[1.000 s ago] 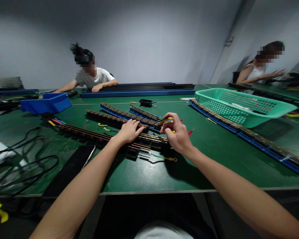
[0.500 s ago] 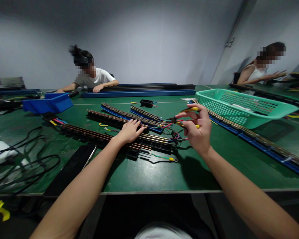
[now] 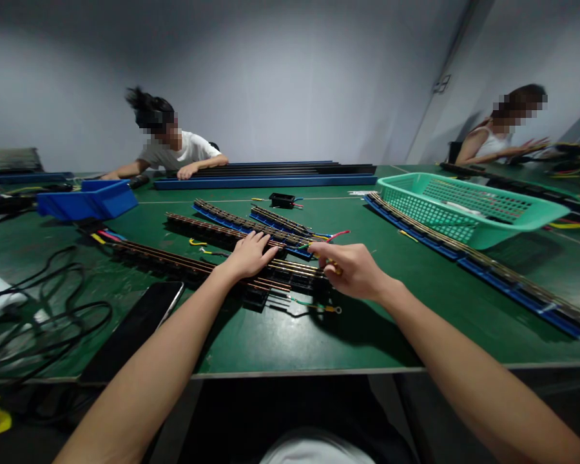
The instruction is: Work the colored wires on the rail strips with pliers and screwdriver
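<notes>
A long black strip with thin copper-coloured metal bars point(image 3: 212, 229) lies in the middle of the table, in a bunch with other strips. The left hand point(image 3: 252, 254) lies flat on it, open, with its fingers spread. The right hand point(image 3: 352, 270) is just to the right, closed around a small yellow-handled tool point(image 3: 335, 265), mostly hidden by the fingers. A thin red wire point(image 3: 338, 234) sticks out just past that hand.

A blue-backed strip with metal bars point(image 3: 232, 218) lies on the far side, and another long black strip with copper bars point(image 3: 174, 263) on the near left. Farther away is a small black plastic box with wires point(image 3: 283, 201).

All this is on a green, shiny table top point(image 3: 270, 351) with a pale near edge. On the left are a flat black phone point(image 3: 133, 335), tangled black cables point(image 3: 80, 322) and a blue plastic bin point(image 3: 89, 203). On the right are a light green plastic basket with holes point(image 3: 435, 212) and a long bent blue-backed strip point(image 3: 464, 259).

Behind is a plain grey wall point(image 3: 294, 84). One person in a white top point(image 3: 193, 149) leans over at the far left; another person point(image 3: 495, 145) sits at the far right.
</notes>
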Tool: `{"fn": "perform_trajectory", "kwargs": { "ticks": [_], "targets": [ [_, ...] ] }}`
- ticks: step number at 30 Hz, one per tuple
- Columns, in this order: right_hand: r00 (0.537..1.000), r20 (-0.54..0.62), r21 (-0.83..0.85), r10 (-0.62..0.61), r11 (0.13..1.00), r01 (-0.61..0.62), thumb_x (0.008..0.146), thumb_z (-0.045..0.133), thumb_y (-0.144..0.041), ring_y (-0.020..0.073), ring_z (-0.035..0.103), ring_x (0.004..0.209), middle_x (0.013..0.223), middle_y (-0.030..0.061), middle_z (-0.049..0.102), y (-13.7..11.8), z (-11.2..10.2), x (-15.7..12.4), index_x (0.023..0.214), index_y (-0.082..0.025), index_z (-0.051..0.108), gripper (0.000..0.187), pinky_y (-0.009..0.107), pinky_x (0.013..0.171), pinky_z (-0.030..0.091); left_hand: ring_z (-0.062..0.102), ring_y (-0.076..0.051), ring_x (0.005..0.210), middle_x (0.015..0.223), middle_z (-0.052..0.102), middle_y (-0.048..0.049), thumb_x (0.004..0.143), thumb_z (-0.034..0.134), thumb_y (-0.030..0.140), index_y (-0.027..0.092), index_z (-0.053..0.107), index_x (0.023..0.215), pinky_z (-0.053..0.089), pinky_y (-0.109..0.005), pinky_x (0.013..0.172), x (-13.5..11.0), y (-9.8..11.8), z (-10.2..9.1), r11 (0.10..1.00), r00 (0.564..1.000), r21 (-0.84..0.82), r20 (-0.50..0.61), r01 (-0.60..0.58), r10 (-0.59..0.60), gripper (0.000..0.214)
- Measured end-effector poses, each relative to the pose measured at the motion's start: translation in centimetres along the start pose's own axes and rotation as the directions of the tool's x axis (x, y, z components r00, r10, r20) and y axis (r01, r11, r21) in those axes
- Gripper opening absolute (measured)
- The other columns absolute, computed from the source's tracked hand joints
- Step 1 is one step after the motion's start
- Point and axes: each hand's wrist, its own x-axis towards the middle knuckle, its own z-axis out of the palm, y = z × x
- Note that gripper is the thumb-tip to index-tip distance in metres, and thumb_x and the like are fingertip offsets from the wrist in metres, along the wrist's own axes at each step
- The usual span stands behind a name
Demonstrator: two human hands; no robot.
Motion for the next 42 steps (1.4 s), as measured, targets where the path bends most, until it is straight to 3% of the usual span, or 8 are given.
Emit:
{"fn": "perform_trajectory", "kwargs": {
  "ticks": [3,6,9,12,17,21,25,42],
  "targets": [
    [0.985,0.104,-0.115,-0.139,0.982,0.151,0.074,0.047,-0.006,0.0154,0.062,0.062,0.079,0.0030,0.072,-0.4,-0.2,0.0,0.118,-0.018,0.060,0.047,0.026,0.057,0.037,0.030,-0.030,0.148,0.157,0.041,-0.0107,0.101,0.027,0.056,0.016,0.041,0.150,0.027,-0.043,0.117,0.0,-0.1,0.1,1.000,1.000,0.004,0.000,0.008,-0.008,0.065],
    [0.978,0.138,-0.116,-0.154,0.979,0.170,0.075,0.048,-0.006,0.0155,0.061,0.062,0.078,0.0026,0.071,-0.6,-0.3,0.1,0.119,-0.019,0.062,0.048,0.026,0.057,0.036,0.030,-0.030,0.148,0.157,0.041,-0.0108,0.101,0.027,0.056,0.016,0.042,0.150,0.028,-0.043,0.117,0.0,-0.1,0.1,1.000,1.000,0.009,-0.002,0.005,-0.005,0.065],
    [0.995,0.078,-0.047,-0.066,0.996,0.069,0.075,0.048,-0.007,0.0143,0.060,0.059,0.077,0.0021,0.071,-0.6,-0.2,0.1,0.121,-0.018,0.060,0.049,0.026,0.059,0.038,0.031,-0.030,0.148,0.157,0.041,-0.0114,0.101,0.027,0.056,0.016,0.042,0.150,0.028,-0.044,0.117,0.0,-0.1,0.1,1.000,1.000,0.005,-0.005,0.001,-0.001,0.065],
    [0.985,-0.007,0.062,0.170,0.984,-0.169,0.073,0.049,-0.008,0.0121,0.055,0.051,0.071,-0.0014,0.068,-0.7,0.2,0.2,0.122,-0.019,0.056,0.051,0.024,0.057,0.039,0.030,-0.031,0.148,0.157,0.041,-0.0123,0.101,0.027,0.057,0.014,0.042,0.150,0.028,-0.045,0.117,0.0,-0.1,0.1,1.000,1.000,-0.001,-0.003,0.002,-0.002,0.066],
    [0.855,-0.141,0.278,0.499,0.849,-0.450,0.074,0.049,-0.012,0.0135,0.060,0.057,0.073,-0.0016,0.068,-0.4,-0.1,0.8,0.111,-0.021,0.054,0.039,0.024,0.055,0.043,0.030,-0.031,0.148,0.157,0.040,-0.0118,0.101,0.027,0.056,0.015,0.042,0.150,0.028,-0.045,0.117,0.1,-0.2,0.1,1.000,1.000,-0.005,-0.001,-0.008,0.008,0.065],
    [0.752,-0.284,0.463,0.596,0.771,-0.436,0.073,0.052,-0.014,0.0166,0.067,0.068,0.080,0.0000,0.070,-0.2,-1.1,1.0,0.109,-0.023,0.054,0.037,0.024,0.056,0.048,0.031,-0.032,0.147,0.157,0.041,-0.0132,0.101,0.027,0.056,0.014,0.041,0.150,0.029,-0.046,0.116,0.1,-0.4,0.1,1.000,1.000,0.000,-0.003,-0.016,0.016,0.066],
    [0.628,-0.428,0.551,0.650,0.738,-0.390,0.075,0.054,-0.017,0.0127,0.061,0.055,0.085,-0.0011,0.070,-0.1,-1.4,1.0,0.115,-0.024,0.050,0.041,0.024,0.050,0.047,0.031,-0.032,0.148,0.157,0.040,-0.0128,0.101,0.026,0.056,0.013,0.041,0.151,0.028,-0.045,0.118,0.1,-0.2,0.1,1.000,1.000,0.001,0.005,-0.008,0.008,0.067],
    [0.748,-0.364,0.371,0.555,0.823,-0.430,0.088,0.052,-0.026,0.0104,0.058,0.056,0.097,0.0040,0.069,1.6,2.4,1.6,0.127,-0.022,0.042,0.040,0.026,0.055,0.050,0.030,-0.032,0.148,0.157,0.040,-0.0138,0.101,0.027,0.055,0.013,0.043,0.150,0.027,-0.045,0.118,0.0,-0.1,-0.1,1.000,1.000,0.002,-0.003,-0.004,0.004,0.066]
  ]
}}
